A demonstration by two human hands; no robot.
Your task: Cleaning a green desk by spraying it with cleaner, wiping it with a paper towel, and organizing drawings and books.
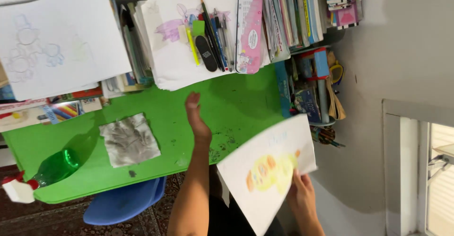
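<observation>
Right hand [302, 196] pinches the yellow-and-orange drawing sheet [265, 174] in a closed grip off the green bench [227, 108] edge, while left hand [196, 118] hovers open-palmed, empty, over the bench.

Left hand [196, 118] flat, right hand [302, 192] pinching.

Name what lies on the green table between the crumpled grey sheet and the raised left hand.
Nothing: in the head view, bare green table separates the crumpled grey sheet from the left hand.
</observation>
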